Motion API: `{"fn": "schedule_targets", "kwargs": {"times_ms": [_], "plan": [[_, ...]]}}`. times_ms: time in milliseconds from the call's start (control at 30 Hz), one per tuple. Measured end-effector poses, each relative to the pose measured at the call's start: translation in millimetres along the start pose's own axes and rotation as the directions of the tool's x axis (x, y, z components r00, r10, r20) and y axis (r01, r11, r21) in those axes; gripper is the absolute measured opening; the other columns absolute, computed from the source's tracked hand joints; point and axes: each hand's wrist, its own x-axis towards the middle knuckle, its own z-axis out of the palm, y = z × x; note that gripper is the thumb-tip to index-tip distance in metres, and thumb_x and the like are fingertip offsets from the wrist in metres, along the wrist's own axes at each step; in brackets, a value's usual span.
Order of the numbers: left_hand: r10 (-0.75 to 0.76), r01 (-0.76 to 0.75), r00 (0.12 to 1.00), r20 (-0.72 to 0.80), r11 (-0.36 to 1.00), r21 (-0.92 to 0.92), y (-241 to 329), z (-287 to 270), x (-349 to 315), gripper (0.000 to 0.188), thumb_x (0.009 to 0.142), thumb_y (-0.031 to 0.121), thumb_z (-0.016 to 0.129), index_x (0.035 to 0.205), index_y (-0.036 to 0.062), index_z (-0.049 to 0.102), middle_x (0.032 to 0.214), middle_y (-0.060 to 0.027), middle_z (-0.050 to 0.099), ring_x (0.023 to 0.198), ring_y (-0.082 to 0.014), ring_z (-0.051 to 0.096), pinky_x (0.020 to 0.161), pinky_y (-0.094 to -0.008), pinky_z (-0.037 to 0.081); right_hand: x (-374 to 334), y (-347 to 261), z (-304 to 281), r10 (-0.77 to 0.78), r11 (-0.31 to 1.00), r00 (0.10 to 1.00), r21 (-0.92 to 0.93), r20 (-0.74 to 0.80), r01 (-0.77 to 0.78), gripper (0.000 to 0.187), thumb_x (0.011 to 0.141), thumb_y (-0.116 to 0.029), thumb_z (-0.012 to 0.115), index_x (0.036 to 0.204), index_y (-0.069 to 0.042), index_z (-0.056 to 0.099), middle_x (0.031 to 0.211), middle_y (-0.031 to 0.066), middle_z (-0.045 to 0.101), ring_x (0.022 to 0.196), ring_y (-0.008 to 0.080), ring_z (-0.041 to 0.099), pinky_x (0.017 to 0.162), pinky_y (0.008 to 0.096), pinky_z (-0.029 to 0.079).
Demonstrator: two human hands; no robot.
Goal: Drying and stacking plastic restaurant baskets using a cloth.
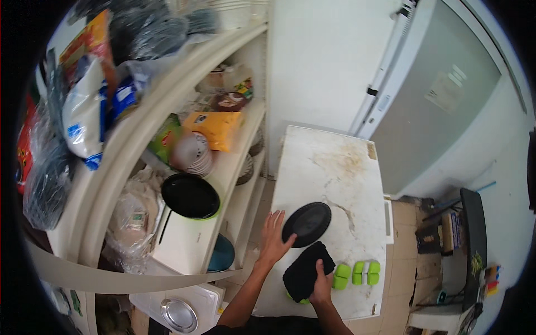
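Note:
A dark oval tray [308,223] with a ridged rim lies on the white, stained table [335,167]. At its near-left edge is my left hand [272,241], fingers spread apart, with the thumb reaching over the rim. My right hand [321,289] grips a black cloth [303,272], its thumb on top and its other fingers hidden beneath. The cloth lies over the near part of the table, just below the tray. A bit of something bright green [304,301] peeks out from under it. To the right of the cloth sit a green block-like piece [341,276] and a green-and-white one [366,273].
Cream shelves [184,61] curve along the left, holding bagged goods, stacked cups [199,156] and another black oval tray [190,196]. A round metal lid [179,314] lies lower left. Beyond the table stands a frosted glass door [446,78]; a black chair [473,245] is at right.

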Motion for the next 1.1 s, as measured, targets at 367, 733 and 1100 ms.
{"fn": "schedule_targets", "kwargs": {"times_ms": [367, 733, 1100], "plan": [[-0.21, 0.174, 0.939, 0.273, 0.973, 0.151, 8, 62, 4, 0.108, 0.061, 0.045, 0.083, 0.147, 0.0123, 0.026, 0.143, -0.0214, 0.033, 0.132, -0.0389, 0.033, 0.106, -0.0528, 0.027, 10, -6, -36, -0.046, 0.998, 0.998, 0.041, -0.052, 0.048, 0.045, 0.092, -0.027, 0.064, 0.125, 0.001, 0.05, 0.113, 0.0108, 0.06, 0.099, 0.0201, 0.06, 0.085, 0.0333, 0.051], [-0.017, 0.075, 0.992, 0.123, 0.871, -0.486, 74, -11, -11, 0.088, 0.064, 0.003, 0.082, 0.139, 0.0053, 0.037, 0.144, -0.0182, 0.031, 0.129, -0.0295, 0.039, 0.101, -0.039, 0.042, 13, -23, -30, -0.337, 0.939, 0.897, -0.167, -0.287, 0.299, 0.044, 0.091, -0.022, 0.065, 0.125, 0.001, 0.049, 0.119, 0.0133, 0.057, 0.108, 0.0242, 0.057, 0.094, 0.0353, 0.045], [-0.19, 0.39, 0.863, 0.469, -0.341, -0.856, 91, -48, -57, 0.052, 0.088, 0.009, 0.057, 0.136, -0.0014, 0.04, 0.131, -0.0155, 0.052, 0.117, -0.0259, 0.054, 0.097, -0.0366, 0.047, -15, -34, 0, -0.607, 0.004, 0.356, -0.445, 0.71, 0.895, 0.046, 0.067, -0.009, 0.069, 0.113, -0.012, 0.068, 0.13, 0.0061, 0.058, 0.124, 0.0291, 0.049, 0.104, 0.0395, 0.03]]}}
